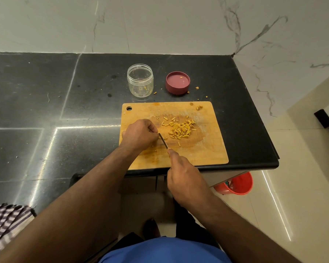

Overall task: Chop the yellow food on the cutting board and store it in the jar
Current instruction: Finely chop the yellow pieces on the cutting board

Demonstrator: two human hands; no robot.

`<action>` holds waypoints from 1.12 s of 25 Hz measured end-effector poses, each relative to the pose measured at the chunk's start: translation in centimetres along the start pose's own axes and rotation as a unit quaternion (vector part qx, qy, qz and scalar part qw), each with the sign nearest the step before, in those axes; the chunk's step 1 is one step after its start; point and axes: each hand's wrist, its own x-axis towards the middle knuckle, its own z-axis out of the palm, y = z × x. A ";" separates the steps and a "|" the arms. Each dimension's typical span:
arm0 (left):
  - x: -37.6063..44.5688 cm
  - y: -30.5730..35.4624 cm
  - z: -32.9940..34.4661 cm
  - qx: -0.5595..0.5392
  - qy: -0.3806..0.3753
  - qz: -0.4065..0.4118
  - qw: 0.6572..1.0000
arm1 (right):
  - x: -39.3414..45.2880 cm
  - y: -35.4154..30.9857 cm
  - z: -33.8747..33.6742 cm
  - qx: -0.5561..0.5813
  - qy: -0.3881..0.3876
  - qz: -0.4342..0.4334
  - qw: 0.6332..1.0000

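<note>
A wooden cutting board (207, 149) lies on the black counter near its front edge. A pile of chopped yellow food (179, 129) sits in the board's middle. My right hand (186, 179) grips a knife (163, 141) whose blade points up-left onto the board. My left hand (140, 134) has its fingers curled at the blade's tip, pinching a small yellow piece that is mostly hidden. A clear jar (140, 80) stands open behind the board with a few yellow bits inside. Its maroon lid (177, 83) lies upside down to the right.
Yellow crumbs (197, 88) are scattered on the counter around the lid and board. The counter's right edge (262, 118) drops to a tiled floor with a red bucket (237, 184). A checked cloth (6, 223) lies at the lower left. A marble wall rises behind.
</note>
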 end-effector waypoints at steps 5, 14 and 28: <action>0.1 -0.1 0.1 0.005 0.004 0.004 1.000 | -2.5 0.9 -0.3 0.015 -0.008 -0.011 1.000; -0.1 0.1 -0.1 -0.002 0.002 0.004 1.000 | 0.2 -0.2 0.1 0.010 0.011 -0.008 1.000; 0.0 0.1 -0.4 -0.021 -0.013 -0.004 1.000 | -1.1 0.4 -0.3 0.035 0.016 -0.014 0.999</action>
